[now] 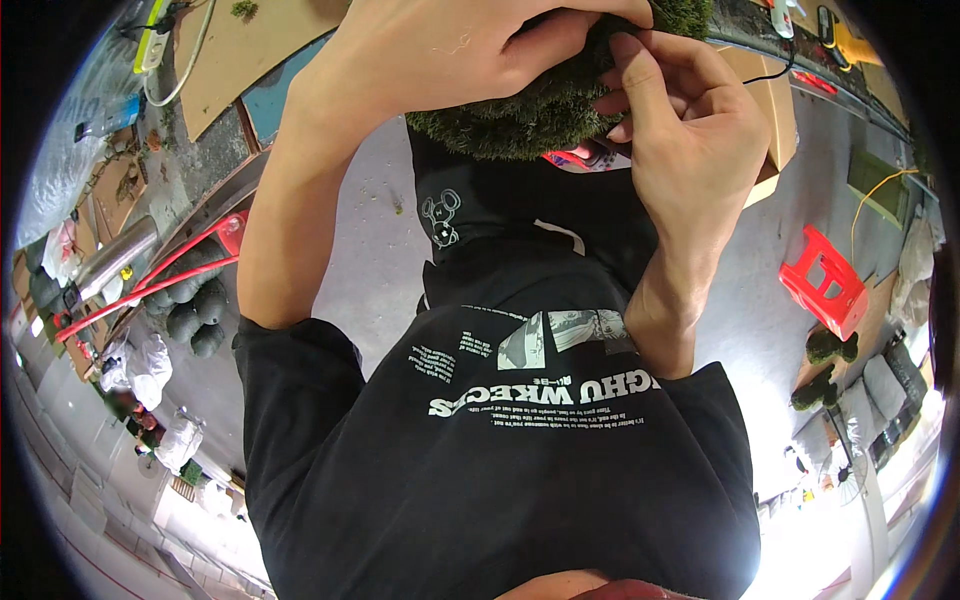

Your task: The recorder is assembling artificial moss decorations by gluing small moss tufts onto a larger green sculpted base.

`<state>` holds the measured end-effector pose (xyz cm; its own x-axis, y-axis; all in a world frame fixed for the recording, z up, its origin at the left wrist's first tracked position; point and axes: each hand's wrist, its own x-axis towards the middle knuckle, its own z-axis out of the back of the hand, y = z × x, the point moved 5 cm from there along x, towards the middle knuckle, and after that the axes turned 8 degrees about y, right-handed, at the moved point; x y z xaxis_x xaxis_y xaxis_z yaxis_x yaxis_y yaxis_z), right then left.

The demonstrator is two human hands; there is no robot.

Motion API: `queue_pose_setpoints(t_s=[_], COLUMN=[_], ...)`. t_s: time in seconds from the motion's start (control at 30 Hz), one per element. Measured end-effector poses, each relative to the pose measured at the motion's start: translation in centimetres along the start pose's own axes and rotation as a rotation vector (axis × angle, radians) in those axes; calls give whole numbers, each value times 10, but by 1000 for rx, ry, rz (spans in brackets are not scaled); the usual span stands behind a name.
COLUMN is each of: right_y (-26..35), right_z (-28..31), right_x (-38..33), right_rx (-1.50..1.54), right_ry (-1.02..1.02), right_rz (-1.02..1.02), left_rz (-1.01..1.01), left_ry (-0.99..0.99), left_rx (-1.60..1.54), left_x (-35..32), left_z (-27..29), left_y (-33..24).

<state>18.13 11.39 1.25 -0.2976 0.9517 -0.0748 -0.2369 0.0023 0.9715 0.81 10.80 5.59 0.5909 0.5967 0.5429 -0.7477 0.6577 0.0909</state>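
A dense clump of dark green moss (540, 115), real or artificial, lies at the top middle, partly covered by my hands. My left hand (470, 50) reaches across it from the left, fingers bent and brought together at the moss. From the right comes my right hand (700, 120), its thumb and forefinger pinched close to the left fingertips and its other fingers curled against the moss. Whatever sits between the fingertips is too small and hidden to make out. Below the moss are my dark trousers (490, 200).
Brown cardboard (225, 60) lies on the bench at upper left, near a green-and-white power strip (152, 40). A yellow power tool (850, 45) sits at upper right, above a cardboard box (780, 120). A red plastic stool (825, 283) stands right; dark round balls (200, 320) lie left.
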Motion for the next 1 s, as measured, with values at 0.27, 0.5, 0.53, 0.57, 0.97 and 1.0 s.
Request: queue_pose_setpoints(t_s=[0.27,0.5,0.53,0.57,0.97,1.0], right_y=[-9,-16,-15,-14,-2,0], right_z=[5,0,-1,-1,-14,-14], right_x=[3,1,1,1,-3,-3], right_rx=[67,-19,-9,3,-90,-87], right_ry=[24,-74,-99,-125,-214,-205], right_rz=[45,76,110,145,170,149], left_rz=[139,-105,53,129,87,-26], left_ry=[84,-194,-51,23,30,19], left_rx=[-159,38,-99,-171,-107,56], left_x=[-2,7,5,5,3,3], left_z=[-1,6,5,4,-3,-3], left_y=[6,-3,0,2,3,1])
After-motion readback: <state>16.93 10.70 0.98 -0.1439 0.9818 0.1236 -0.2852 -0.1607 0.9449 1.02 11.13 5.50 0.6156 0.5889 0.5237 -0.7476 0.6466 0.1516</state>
